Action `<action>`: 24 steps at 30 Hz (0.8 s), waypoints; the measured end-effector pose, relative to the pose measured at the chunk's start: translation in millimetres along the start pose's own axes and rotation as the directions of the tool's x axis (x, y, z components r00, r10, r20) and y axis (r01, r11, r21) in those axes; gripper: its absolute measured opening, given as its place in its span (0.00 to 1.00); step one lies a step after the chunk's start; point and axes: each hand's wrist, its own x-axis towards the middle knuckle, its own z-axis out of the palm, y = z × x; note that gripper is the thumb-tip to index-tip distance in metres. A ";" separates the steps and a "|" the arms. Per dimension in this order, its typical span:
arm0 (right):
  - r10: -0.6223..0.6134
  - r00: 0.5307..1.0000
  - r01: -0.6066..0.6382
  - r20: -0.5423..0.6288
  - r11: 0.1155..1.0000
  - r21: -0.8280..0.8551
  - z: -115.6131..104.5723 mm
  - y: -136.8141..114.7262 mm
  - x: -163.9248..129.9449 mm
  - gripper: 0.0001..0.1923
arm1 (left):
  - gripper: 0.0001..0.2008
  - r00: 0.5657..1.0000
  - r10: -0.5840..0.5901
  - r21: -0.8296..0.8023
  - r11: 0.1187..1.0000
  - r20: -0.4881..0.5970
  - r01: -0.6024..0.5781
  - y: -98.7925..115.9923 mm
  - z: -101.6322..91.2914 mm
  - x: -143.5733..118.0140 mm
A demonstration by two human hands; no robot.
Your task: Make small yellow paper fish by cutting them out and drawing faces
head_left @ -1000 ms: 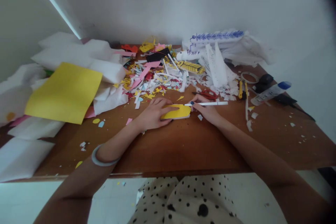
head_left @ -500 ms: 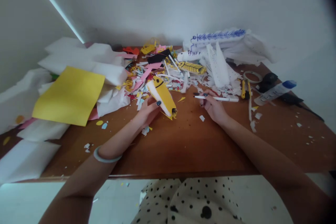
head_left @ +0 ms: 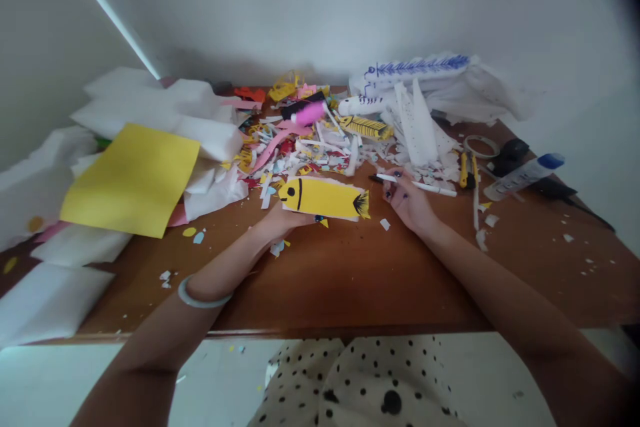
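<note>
My left hand (head_left: 283, 221) grips a yellow-faced foam fish (head_left: 327, 198) from below, its thumb along the lower edge. The fish lies level, with a black eye, a smile and a gill line at the left end and black strokes on its tail at the right. In my right hand (head_left: 409, 203) is a white marker pen (head_left: 420, 185), its dark tip pointing left toward the tail, a short way apart from it. Behind them, a second yellow fish with black stripes (head_left: 366, 127) rests by the scrap pile.
Paper and foam scraps (head_left: 295, 143) heap up behind my hands. White foam blocks (head_left: 165, 103) and a yellow sheet (head_left: 133, 180) are at the left. On the right lie a yellow utility knife (head_left: 467, 171), a tape roll (head_left: 481, 146) and a clear tube with a blue cap (head_left: 523, 177).
The fish has turned in my left hand from a slanted pose to level, its yellow face now fully shown. My right hand with the marker has shifted slightly right. A blurred pink piece now shows over the scraps.
</note>
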 end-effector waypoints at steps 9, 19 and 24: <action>-0.211 0.977 0.205 -0.021 0.965 -0.165 -1.1 0.1 0.6 0.11 | 0.33 0.948 0.291 0.451 0.834 0.130 -0.318 13.4 2.5 -0.4; -0.240 0.970 0.229 -0.040 0.956 -0.184 0.8 3.5 -2.4 0.12 | 0.38 0.853 0.433 0.935 0.058 0.292 -0.350 14.8 9.8 -11.7; -0.236 0.969 0.219 -0.071 0.956 -0.196 -0.4 5.4 -0.8 0.12 | 0.31 0.900 0.343 0.950 0.055 0.270 -0.306 10.0 6.9 -6.6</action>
